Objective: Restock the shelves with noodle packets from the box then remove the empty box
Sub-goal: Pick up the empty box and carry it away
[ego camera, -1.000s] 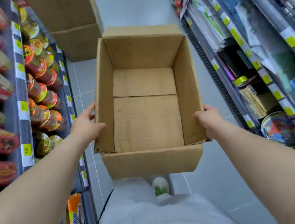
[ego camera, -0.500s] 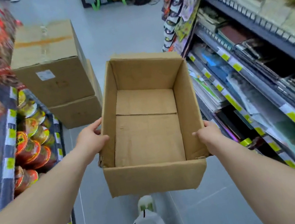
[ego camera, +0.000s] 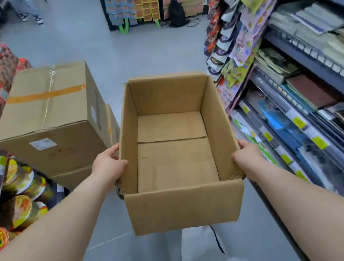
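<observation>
The empty cardboard box [ego camera: 174, 152] hangs between the fingers [ego camera: 114, 149]: left hand [ego camera: 109, 169] grips its left wall, right hand [ego camera: 248, 155] grips its right wall, both equally near. Its long axis runs straight ahead from the fingers, down the aisle floor [ego camera: 88, 42], with sealed cartons [ego camera: 49, 110] just left of the left fingers.

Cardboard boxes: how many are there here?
3: the open empty box held up, a taped box on its left, a third box under that one. More may be hidden.

A shop aisle: price-tagged shelves [ego camera: 318, 142] of packaged goods both sides.
</observation>
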Demonstrator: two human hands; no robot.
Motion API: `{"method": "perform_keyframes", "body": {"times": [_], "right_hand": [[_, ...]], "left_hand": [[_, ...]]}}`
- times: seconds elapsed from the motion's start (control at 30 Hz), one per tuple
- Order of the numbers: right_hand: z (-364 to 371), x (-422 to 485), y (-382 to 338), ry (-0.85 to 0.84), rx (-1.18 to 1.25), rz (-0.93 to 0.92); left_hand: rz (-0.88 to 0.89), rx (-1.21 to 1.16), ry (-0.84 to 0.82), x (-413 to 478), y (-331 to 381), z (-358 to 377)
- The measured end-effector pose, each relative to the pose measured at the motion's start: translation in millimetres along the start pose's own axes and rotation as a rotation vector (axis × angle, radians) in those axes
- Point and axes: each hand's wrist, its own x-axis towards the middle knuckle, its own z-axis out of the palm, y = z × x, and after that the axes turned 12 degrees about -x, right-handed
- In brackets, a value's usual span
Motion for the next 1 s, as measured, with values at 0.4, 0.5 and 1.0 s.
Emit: {"method": "perform_keyframes", "body": {"times": [0.4,0.5,1.0], "right_hand": [[7.7,215.8,-192.3,-0.031,-0.158,-0.071],[24.8,271.3,-235.3,-0.027,-0.179,-0.084],[95.9,502.1,-472.5,-0.062,-0.241,-0.145]], "left_hand": [[-0.045,-0.079,0.204,192.1,112.4,55.7],[-0.062,-0.078,0.189,253.4,139.2,62.7],[-0.116,-0.125,0.250,534.1,304.1,70.8]]}}
